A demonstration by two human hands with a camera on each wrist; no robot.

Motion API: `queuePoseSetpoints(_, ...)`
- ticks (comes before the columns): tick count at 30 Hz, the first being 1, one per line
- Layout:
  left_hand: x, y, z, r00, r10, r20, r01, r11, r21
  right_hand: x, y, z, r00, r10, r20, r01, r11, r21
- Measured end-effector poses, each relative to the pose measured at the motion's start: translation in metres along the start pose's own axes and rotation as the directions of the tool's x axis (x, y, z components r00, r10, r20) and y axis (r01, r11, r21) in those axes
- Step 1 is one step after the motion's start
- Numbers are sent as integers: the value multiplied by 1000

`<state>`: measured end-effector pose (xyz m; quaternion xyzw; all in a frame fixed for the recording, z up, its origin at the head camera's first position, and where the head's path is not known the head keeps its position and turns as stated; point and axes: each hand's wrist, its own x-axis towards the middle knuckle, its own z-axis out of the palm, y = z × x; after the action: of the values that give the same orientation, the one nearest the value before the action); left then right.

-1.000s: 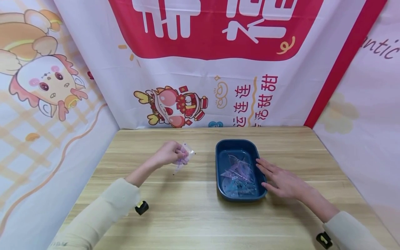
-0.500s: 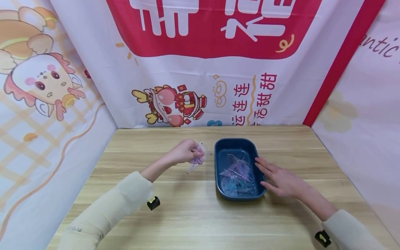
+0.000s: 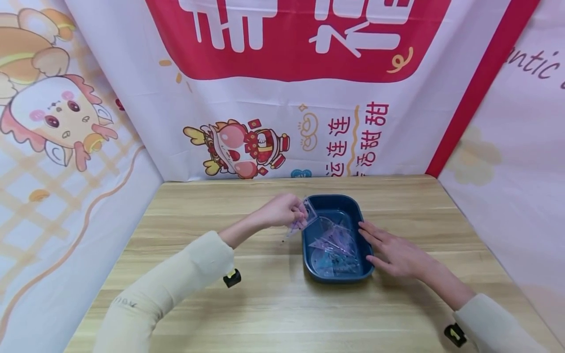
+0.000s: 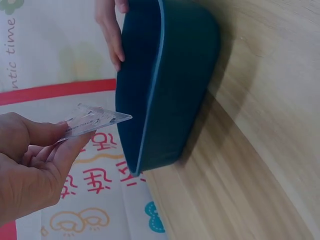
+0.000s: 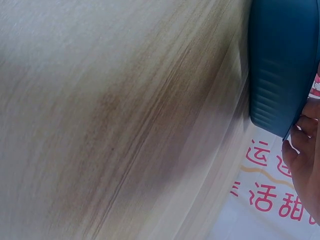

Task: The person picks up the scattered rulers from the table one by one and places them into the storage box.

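Observation:
In my left hand point(image 3: 282, 211) I pinch a clear triangular ruler, a set square point(image 3: 311, 214), between thumb and fingers. It is held at the left rim of a dark blue plastic bin point(image 3: 340, 281), with one corner pointing toward the bin's opening in the left wrist view. Several see-through purple and bluish plastic pieces point(image 3: 336, 241) lie overlapping inside; some are triangular and one has a rounded edge. My right hand point(image 3: 397, 254) touches the bin's right side with fingers extended along the rim. In the right wrist view, only part of that hand point(image 5: 304, 150) shows beside the bin.
The bin stands on a wood-grain table point(image 3: 247, 309). A printed white and red cloth point(image 3: 265, 98) hangs at the table's back edge, with further printed cloths on the left point(image 3: 110, 206) and right point(image 3: 507, 206). Each sleeve has a small black device near the wrist.
My left hand has carried the set square rightward across the table to the bin's left rim. The right hand and the bin stay in place, apart from a slight shift of the view.

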<state>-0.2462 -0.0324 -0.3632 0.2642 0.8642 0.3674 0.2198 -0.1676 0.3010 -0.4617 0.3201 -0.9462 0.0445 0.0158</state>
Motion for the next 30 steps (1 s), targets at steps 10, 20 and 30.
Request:
queuePoseSetpoints(10, 21, 23, 18, 997, 60, 44, -63, 995, 83, 0, 0, 3, 1000, -6, -6, 6, 1000, -6)
queuePoseSetpoints(20, 43, 44, 32, 994, 48, 97, -57, 994, 98, 0, 1, 1, 1000, 0, -2, 0, 1000, 10)
queuePoseSetpoints(30, 58, 46, 50, 993, 28, 113, -49, 981, 188, -2, 4, 1, 1000, -15, -17, 15, 1000, 2)
